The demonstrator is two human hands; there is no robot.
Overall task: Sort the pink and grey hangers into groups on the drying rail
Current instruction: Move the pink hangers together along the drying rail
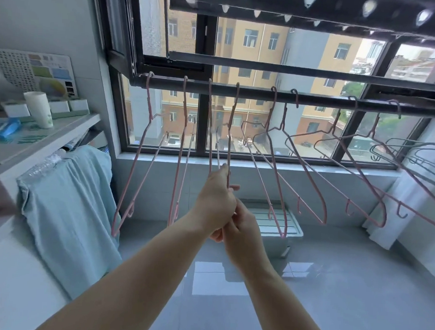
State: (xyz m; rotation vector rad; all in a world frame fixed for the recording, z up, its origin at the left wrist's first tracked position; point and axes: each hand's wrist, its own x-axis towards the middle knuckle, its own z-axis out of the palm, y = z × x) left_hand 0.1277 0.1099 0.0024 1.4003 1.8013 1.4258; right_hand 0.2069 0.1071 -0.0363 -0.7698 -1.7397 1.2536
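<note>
Drying rail: a dark horizontal drying rail (315,98) runs across in front of the window (267,54).
Pink hangers: pink wire hangers (324,221) are spread along the rail from its left end to well past the middle, some hanging straight and some swung to the right.
Grey hangers: grey hangers (413,150) are bunched at the far right end of the rail; 1 dark grey hook (294,92) sits among the pink ones.
Held hanger: the 4th pink hanger from the left (228,152) hangs by its hook on the rail, its lower wire running down into the left hand.
Left hand: the left hand (215,202) is raised, thumb and fingers pinched on that hanger's wire; a neighbouring pink wire passes behind it.
Right hand: the right hand (244,232) sits just under the left and touches it, fingers curled; I cannot tell what it grasps.
Surroundings: a pale blue cloth (70,207) hangs at the left under a shelf (62,134) carrying a white cup (39,108); a white crate (278,226) stands on the tiled floor (331,284).
</note>
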